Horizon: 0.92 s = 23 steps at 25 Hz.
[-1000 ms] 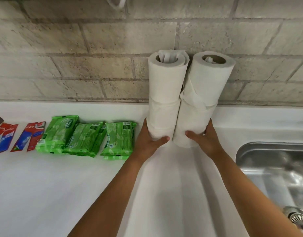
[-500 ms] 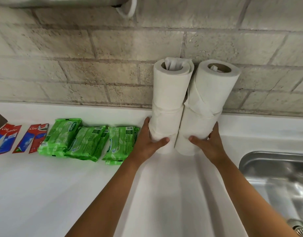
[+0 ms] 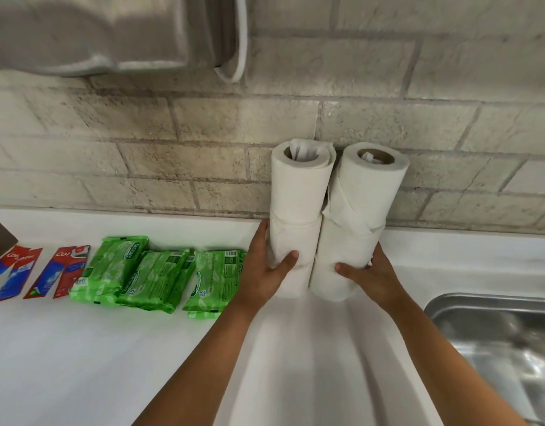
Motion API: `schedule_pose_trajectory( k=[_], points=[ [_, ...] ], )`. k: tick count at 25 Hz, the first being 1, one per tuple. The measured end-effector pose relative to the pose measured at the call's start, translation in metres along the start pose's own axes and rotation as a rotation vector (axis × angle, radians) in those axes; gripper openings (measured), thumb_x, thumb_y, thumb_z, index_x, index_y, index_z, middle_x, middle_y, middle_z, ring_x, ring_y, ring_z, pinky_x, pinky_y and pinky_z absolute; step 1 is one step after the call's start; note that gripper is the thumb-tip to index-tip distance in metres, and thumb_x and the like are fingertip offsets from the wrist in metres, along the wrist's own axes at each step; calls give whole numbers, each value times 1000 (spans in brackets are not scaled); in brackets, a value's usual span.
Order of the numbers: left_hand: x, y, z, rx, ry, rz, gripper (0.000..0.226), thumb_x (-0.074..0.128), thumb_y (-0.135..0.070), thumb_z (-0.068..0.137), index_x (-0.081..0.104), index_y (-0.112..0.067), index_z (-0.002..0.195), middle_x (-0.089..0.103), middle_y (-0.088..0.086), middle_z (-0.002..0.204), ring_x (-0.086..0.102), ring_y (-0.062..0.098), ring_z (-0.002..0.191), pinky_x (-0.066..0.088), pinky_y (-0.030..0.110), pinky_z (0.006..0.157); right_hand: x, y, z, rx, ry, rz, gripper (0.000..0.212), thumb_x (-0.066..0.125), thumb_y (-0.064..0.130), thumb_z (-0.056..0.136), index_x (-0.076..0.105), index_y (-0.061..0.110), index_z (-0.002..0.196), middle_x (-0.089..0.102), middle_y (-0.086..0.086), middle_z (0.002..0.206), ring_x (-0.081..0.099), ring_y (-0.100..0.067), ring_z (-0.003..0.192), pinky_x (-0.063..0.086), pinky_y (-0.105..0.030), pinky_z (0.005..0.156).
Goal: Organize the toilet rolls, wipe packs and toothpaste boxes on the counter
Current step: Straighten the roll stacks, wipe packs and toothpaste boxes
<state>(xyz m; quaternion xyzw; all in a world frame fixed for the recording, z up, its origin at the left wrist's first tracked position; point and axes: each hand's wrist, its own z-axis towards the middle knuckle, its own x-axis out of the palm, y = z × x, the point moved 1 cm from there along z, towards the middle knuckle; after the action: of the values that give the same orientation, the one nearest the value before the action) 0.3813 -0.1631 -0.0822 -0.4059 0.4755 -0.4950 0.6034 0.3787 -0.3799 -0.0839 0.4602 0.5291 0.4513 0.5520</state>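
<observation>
Head view: two stacks of white paper toilet rolls stand upright and touching on the white counter (image 3: 80,364), close to the grey brick wall (image 3: 203,167) at 12 o'clock. Each stack is two rolls high. The left stack's upper roll (image 3: 300,182) has paper stuffed into its core; its lower roll (image 3: 291,256) sits under it. The right stack's upper roll (image 3: 369,186) leans slightly toward 1 o'clock over its lower roll (image 3: 338,265), with a loose sheet wrapped across the joint.

The left hand (image 3: 265,272) grips the left lower roll from its 9 o'clock side, thumb curled across the front, fingers behind the roll and out of sight. The right hand (image 3: 372,275) grips the right lower roll from its 3 o'clock side, thumb pressed on the front. Both upper rolls rise clear above the hands, untouched by them.

At 9 o'clock of the left hand lie three green plastic wipe packs (image 3: 154,275) in a row, overlapping at their edges, the nearest just beside the left wrist. Farther toward 9 o'clock lie two red and blue toothpaste boxes (image 3: 65,272), flat and side by side. A steel sink (image 3: 495,348) sits at 4 o'clock, and a grey metal wall-mounted unit (image 3: 96,32) hangs at 11 o'clock.
</observation>
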Motion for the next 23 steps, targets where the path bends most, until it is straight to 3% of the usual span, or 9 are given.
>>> schedule_pose_trajectory(
  k=[5,7,9,12,14,16,18,23],
  points=[
    [2,-6,-5,-12,-4,21,51,69,-23,80,47,-31,125,61,-14,119,55,-14,110,41,7,94,4,3,0,18,23,19,75,78,10,71,39,21,134,60,3,124,59,-13,113,49,-19,81],
    [0,-9,-6,-17,23,25,53,69,-21,81,45,-31,127,60,-13,122,53,-15,112,40,6,94,3,10,-3,8,36,5,73,78,7,72,40,22,133,59,3,124,59,-9,113,50,-16,79],
    [-1,-14,-10,-18,30,13,62,69,-28,77,42,-26,133,55,-10,131,49,-7,121,39,15,103,2,19,-12,-40,12,10,77,79,8,70,38,23,133,56,5,125,57,3,109,49,-12,81],
    [-1,-41,-9,3,-141,34,79,64,-42,72,34,-18,141,43,-1,144,40,12,134,33,32,112,-6,37,-22,-144,-240,20,96,74,40,61,27,22,143,42,0,141,46,-12,123,40,-31,101],
    [-4,-74,3,103,-228,41,83,66,-47,70,36,-16,140,47,1,141,45,15,129,36,31,108,-14,61,-16,-236,-347,19,92,76,33,65,27,22,143,42,-2,141,44,-15,123,40,-35,102],
    [-5,-102,22,152,-165,78,85,73,-46,66,37,-18,138,53,-5,132,51,10,119,40,24,100,-16,88,-6,-216,-258,-21,94,81,24,64,27,25,142,46,4,134,47,-11,119,44,-28,95],
    [-5,-115,34,80,-64,137,85,82,-34,65,38,-23,136,54,-13,121,52,7,110,41,20,91,-14,104,3,-153,-122,-46,89,83,17,65,33,24,138,52,10,122,52,-6,106,44,-21,83],
    [-5,-107,47,-47,-31,101,76,84,-31,63,47,-24,130,62,-4,123,59,14,108,49,28,89,-13,103,17,-84,-68,-67,81,83,19,64,43,18,134,58,-1,127,57,-21,114,49,-41,95]
  ],
)
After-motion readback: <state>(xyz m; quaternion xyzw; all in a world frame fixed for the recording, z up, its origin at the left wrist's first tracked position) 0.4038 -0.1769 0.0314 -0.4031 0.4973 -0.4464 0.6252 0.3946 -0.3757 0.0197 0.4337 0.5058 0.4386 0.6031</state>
